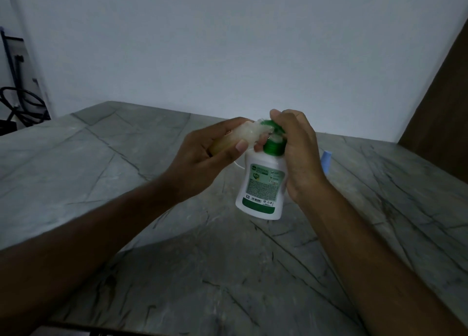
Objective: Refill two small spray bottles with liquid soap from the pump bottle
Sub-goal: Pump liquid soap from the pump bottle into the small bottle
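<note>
The white pump bottle [262, 186] with a green collar and green label hangs tilted above the table, its base off the surface. My right hand [296, 153] grips its neck, with fingers over the green pump head. My left hand [202, 155] holds a small translucent spray bottle [247, 133] on its side, its open end right against the pump spout. Fingers hide most of that bottle and the spout. A second small bottle, light blue [326, 162], stands on the table just behind my right hand, partly hidden.
The grey marble table [126, 183] spreads all around and ends at a white wall. A brown wooden panel [445, 112] rises at the right. Dark cables and a stand [17, 102] sit off the table's far left edge.
</note>
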